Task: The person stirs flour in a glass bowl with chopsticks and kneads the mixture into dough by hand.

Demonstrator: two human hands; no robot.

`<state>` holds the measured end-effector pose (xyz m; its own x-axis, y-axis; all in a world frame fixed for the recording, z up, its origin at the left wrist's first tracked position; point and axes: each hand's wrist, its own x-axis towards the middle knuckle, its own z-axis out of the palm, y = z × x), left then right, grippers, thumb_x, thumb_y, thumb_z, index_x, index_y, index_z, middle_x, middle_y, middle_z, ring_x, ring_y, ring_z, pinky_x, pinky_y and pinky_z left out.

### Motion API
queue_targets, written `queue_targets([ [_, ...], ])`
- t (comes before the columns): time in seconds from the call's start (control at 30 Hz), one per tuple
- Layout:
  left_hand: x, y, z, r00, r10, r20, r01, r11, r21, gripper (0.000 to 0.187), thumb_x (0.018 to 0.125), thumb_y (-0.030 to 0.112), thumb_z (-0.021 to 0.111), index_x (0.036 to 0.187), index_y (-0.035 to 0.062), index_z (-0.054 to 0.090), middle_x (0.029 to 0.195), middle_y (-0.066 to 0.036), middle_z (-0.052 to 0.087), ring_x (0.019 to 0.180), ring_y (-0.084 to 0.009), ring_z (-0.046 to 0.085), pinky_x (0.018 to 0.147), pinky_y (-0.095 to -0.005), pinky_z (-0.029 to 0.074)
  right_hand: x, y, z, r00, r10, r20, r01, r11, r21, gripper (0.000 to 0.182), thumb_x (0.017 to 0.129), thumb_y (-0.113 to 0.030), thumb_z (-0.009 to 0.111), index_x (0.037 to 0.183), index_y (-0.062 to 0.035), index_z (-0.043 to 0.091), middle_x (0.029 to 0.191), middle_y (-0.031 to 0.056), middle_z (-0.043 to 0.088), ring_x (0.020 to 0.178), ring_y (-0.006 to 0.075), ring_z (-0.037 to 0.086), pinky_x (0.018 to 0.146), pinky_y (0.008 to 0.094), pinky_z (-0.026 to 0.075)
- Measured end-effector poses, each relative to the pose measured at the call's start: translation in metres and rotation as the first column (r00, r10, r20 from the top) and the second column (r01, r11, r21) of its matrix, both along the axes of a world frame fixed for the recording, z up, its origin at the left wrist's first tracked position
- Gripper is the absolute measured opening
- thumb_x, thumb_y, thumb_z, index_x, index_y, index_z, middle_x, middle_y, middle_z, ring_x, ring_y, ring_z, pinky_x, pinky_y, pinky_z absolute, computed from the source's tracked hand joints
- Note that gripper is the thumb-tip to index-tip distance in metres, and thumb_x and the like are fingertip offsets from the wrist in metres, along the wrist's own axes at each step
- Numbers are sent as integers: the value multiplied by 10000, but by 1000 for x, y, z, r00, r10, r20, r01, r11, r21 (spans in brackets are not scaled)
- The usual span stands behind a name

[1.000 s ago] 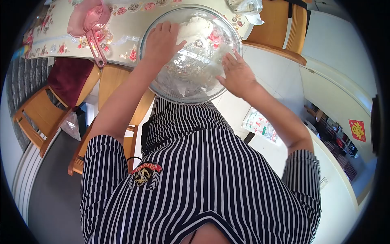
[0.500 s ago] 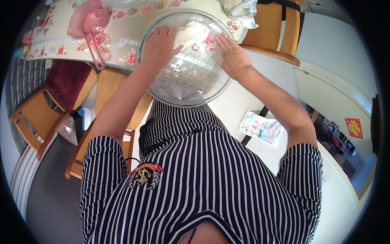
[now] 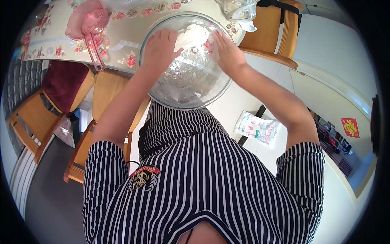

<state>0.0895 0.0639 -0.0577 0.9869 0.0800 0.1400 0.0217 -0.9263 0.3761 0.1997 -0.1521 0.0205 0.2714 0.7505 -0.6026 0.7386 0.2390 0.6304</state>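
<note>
fingers (image 3: 164,35) extend — left hand (image 3: 159,52), right hand (image 3: 230,55) over bowl (image 3: 186,90)

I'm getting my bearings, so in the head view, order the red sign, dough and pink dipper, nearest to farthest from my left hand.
1. Dough: in the bowl, right of your left hand.
2. Pink dipper: on the table, to the hand's left.
3. Red sign: far right of the view.

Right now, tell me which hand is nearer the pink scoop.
Left. The left hand is at the side of the clear bowl toward the pink scoop; the right hand is at the bowl's opposite side, farther from the scoop.
</note>
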Motion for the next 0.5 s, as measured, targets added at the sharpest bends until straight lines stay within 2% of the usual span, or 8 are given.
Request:
queue_targets([
  [0.03, 0, 1, 2, 1000, -3, -21, 3, 1000, -6, 520, 811, 387, 776, 1183, 78, 584, 1065, -117, 594, 991, -321, 602, 851, -435, 504, -19, 4, 21, 978, -167, -123, 137, 965, -222, 708, 1072, -483, 310, 1521, 58, 387, 1618, 232, 323, 1533, 372, 219, 1260, 497, 37],
  [0.07, 1, 2, 3, 999, -7, -35, 7, 1000, -10, 515, 812, 384, 775, 1181, 78, 586, 1063, -115, 595, 995, -320, 602, 852, -435, 505, -34, 5, 38, 916, -350, -194, 237, 865, -443, 719, 1068, -490, 312, 1520, 65, 384, 1604, 234, 350, 1532, 369, 221, 1261, 491, 43],
  [0.13, 3, 2, 6, 1000, 2, -19, -3, 1000, -28, 504, 814, 379, 774, 1171, 75, 589, 1061, -115, 599, 999, -320, 601, 855, -436, 505, -55, -9, 43, 834, -494, -245, 406, 851, -333, 724, 1063, -491, 317, 1505, 76, 402, 1573, 233, 402, 1519, 364, 251, 1263, 477, 50],
  [0.2, 2, 1, 7, 1000, 11, -19, -12, 999, -43, 492, 816, 374, 774, 1160, 73, 592, 1059, -116, 603, 1003, -320, 600, 857, -437, 505, -33, -4, 33, 858, -460, -227, 364, 858, -361, 703, 1067, -463, 324, 1509, 78, 392, 1612, 222, 340, 1533, 354, 225, 1266, 473, 41],
  [0.27, 1, 2, 5, 1000, -11, 21, 13, 998, -65, 486, 815, 365, 776, 1152, 67, 591, 1063, -118, 609, 1019, -321, 598, 867, -441, 503, 7, 1, 1, 999, -45, 6, 45, 990, -135, 701, 1067, -451, 327, 1526, 78, 357, 1650, 210, 262, 1546, 343, 195, 1269, 477, 32],
  [0.4, -3, -5, 3, 1000, 28, -5, -28, 998, -59, 484, 812, 355, 779, 1150, 69, 583, 1077, -126, 614, 1026, -319, 604, 877, -441, 502, 10, 11, -2, 1000, 4, 11, -3, 998, -57, 696, 1063, -419, 356, 1540, 86, 316, 1679, 196, 181, 1561, 333, 151, 1271, 469, 43],
  [0.47, -3, -6, 9, 998, 68, -10, -68, 997, -35, 488, 812, 358, 780, 1147, 67, 578, 1084, -136, 618, 1028, -316, 610, 883, -444, 500, -16, -20, -3, 923, -339, -180, 306, 933, -188, 667, 1053, -382, 392, 1549, 58, 317, 1664, 207, 225, 1552, 338, 186, 1270, 443, 103],
  [0.5, -1, -6, 10, 997, 71, -5, -71, 997, -35, 488, 812, 358, 780, 1147, 67, 578, 1084, -136, 618, 1028, -316, 610, 883, -444, 500, -36, -38, -4, 767, -501, -402, 499, 859, -119, 607, 1045, -365, 406, 1483, 55, 413, 1607, 230, 320, 1504, 353, 287, 1242, 439, 193],
])
